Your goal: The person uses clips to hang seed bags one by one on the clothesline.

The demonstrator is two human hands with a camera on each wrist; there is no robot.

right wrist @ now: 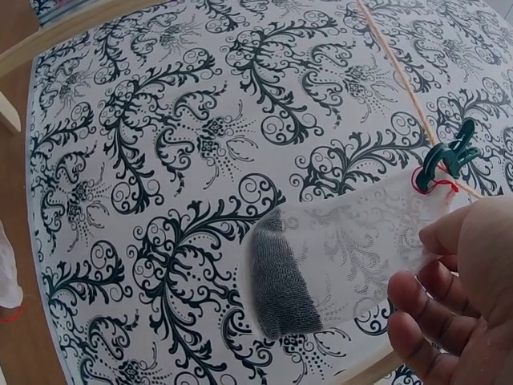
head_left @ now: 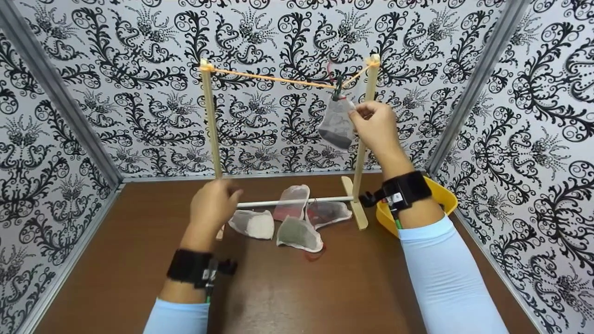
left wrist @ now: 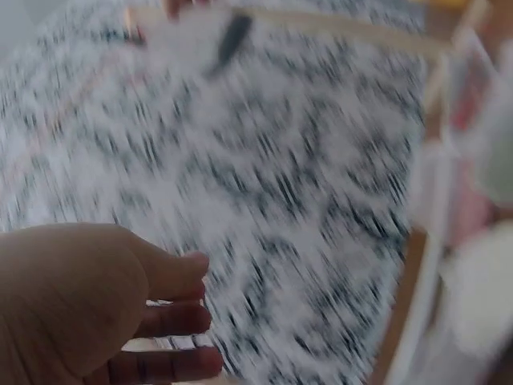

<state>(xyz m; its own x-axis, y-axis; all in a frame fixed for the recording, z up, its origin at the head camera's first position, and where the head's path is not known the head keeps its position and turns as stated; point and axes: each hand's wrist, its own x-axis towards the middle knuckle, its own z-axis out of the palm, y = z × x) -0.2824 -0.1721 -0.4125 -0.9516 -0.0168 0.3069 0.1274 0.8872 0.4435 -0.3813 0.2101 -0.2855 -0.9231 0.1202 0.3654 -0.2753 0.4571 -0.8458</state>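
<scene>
A see-through mesh bag point(head_left: 335, 118) with dark grains in its bottom hangs from an orange cord point(head_left: 274, 79). A dark green clip point(right wrist: 449, 156) fastens its gathered top, where a red drawstring point(right wrist: 437, 184) loops, to the cord. My right hand point(head_left: 377, 126) pinches the bag's side edge near the top between thumb and index finger. Beside the left wooden post point(head_left: 211, 120), my left hand point(head_left: 212, 204) is in the air, blurred and holding nothing, its fingers loosely bent in the left wrist view.
Under the cord lie several more filled mesh bags: a green one point(head_left: 299, 233), a white one point(head_left: 260, 226) and others with reddish contents. A white rod point(head_left: 334, 199) joins the posts low down. The right post point(head_left: 359, 171) stands near a yellow container point(head_left: 445, 199), partly behind my right arm.
</scene>
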